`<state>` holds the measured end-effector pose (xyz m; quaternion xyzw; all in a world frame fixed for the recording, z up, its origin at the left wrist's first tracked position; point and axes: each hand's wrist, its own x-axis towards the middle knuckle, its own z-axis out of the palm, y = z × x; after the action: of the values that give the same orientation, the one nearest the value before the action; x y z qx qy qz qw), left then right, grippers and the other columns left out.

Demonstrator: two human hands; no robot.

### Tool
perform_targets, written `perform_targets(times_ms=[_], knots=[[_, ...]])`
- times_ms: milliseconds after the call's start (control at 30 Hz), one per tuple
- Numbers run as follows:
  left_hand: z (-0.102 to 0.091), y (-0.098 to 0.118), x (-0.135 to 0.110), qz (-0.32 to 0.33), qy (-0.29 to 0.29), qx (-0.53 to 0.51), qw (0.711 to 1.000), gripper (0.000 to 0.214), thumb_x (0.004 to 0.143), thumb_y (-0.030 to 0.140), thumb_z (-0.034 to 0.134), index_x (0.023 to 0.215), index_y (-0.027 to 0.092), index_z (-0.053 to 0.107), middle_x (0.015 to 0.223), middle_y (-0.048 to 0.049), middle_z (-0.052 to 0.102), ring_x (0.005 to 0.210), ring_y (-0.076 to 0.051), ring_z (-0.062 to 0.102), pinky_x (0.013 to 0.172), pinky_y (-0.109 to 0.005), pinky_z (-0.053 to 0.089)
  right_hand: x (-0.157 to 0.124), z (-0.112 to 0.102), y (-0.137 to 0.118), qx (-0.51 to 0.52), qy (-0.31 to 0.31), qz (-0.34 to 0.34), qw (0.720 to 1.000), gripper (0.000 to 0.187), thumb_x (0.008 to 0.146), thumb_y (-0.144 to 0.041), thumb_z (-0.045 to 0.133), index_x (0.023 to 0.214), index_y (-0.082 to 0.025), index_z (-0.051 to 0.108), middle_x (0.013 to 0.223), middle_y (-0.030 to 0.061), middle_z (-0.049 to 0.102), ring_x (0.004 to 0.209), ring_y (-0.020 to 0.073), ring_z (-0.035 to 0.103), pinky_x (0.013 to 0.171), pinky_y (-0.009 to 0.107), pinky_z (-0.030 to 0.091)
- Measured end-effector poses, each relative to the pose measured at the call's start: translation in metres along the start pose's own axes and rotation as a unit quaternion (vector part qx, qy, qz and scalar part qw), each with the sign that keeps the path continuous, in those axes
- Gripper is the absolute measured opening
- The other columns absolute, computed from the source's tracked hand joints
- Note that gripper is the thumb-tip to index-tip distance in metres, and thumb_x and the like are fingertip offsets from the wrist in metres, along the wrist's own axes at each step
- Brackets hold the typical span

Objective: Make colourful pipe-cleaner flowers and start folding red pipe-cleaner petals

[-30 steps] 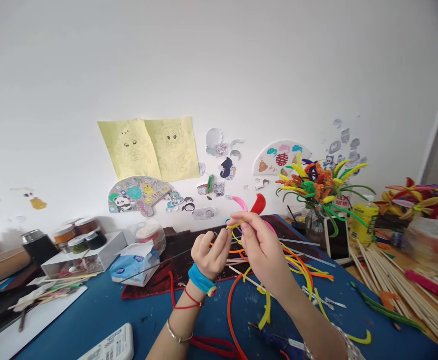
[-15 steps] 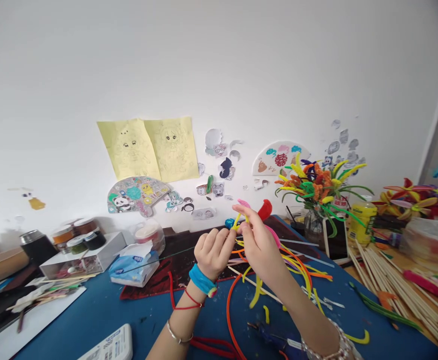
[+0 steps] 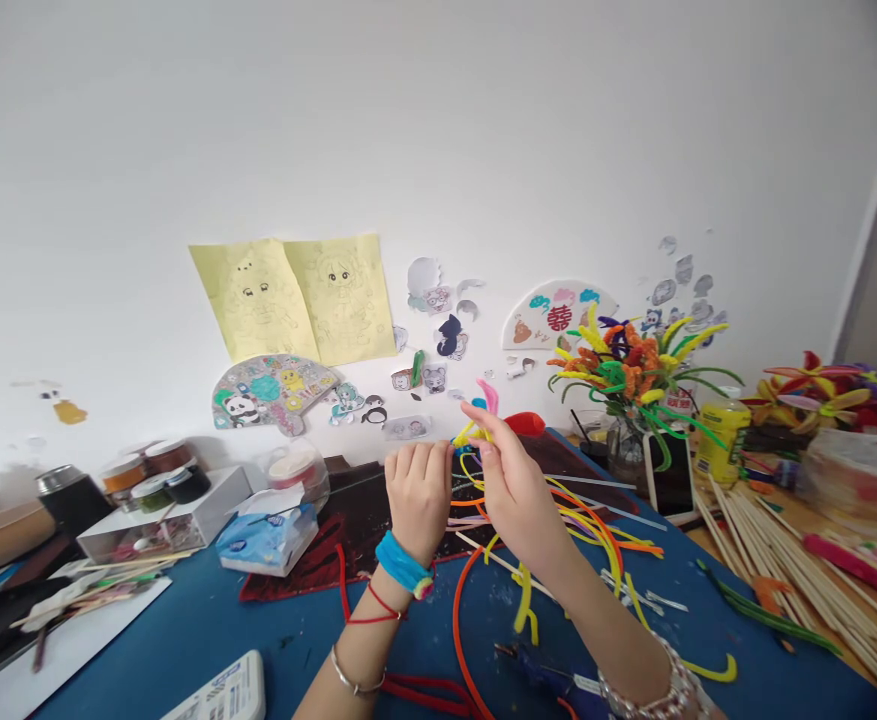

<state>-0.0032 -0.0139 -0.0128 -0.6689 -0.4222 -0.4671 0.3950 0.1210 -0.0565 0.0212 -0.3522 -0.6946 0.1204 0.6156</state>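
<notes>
My left hand (image 3: 419, 500) is closed in a fist with its back toward me. It grips a colourful pipe-cleaner flower, whose held part is hidden behind the fingers. Beside it my right hand (image 3: 517, 490) pinches a yellow pipe cleaner (image 3: 469, 436) between thumb and fingers, the index finger stretched out over it. A pink pipe-cleaner loop (image 3: 488, 392) sticks up behind the right fingertips, and a red loop (image 3: 529, 424) shows past the knuckles. Bits of blue appear between the hands.
Loose pipe cleaners (image 3: 609, 550) and a glue gun (image 3: 550, 680) lie on the blue table mat (image 3: 318, 650). A tissue pack (image 3: 267, 535) is at left. A vase of pipe-cleaner flowers (image 3: 625, 370), a phone (image 3: 670, 478), a yellow bottle (image 3: 721, 440) and wooden sticks (image 3: 805, 590) are at right.
The flower has turned between my hands: its pink loop now points up, and the dark stem that stretched left is no longer clearly visible. My left fist has rotated slightly.
</notes>
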Motion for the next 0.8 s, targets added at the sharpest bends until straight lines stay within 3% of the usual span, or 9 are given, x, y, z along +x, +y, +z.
perform_targets(times_ms=[367, 800], knots=[[-0.0021, 0.0024, -0.0015, 0.004, 0.033, -0.053, 0.998, 0.010, 0.086, 0.015, 0.054, 0.094, 0.018, 0.060, 0.083, -0.0027, 0.066, 0.078, -0.017, 0.055, 0.089, -0.037, 0.031, -0.0026, 0.0032, -0.0015, -0.018, 0.004, -0.029, 0.999, 0.040, 0.094, -0.019, 0.029, 0.132, -0.021, 0.042, 0.133, 0.0077, 0.050, 0.122, 0.0188, 0.047, 0.102, 0.039, 0.040], [-0.0013, 0.0039, -0.0020, 0.021, 0.040, -0.060, 0.997, 0.011, 0.086, 0.014, 0.053, 0.090, 0.018, 0.062, 0.084, -0.0038, 0.068, 0.076, -0.016, 0.058, 0.090, -0.037, 0.030, -0.0026, 0.0056, 0.0049, -0.001, -0.006, -0.051, 0.999, 0.042, 0.094, -0.017, 0.028, 0.134, -0.025, 0.038, 0.138, 0.0066, 0.045, 0.124, 0.0191, 0.045, 0.103, 0.041, 0.041]])
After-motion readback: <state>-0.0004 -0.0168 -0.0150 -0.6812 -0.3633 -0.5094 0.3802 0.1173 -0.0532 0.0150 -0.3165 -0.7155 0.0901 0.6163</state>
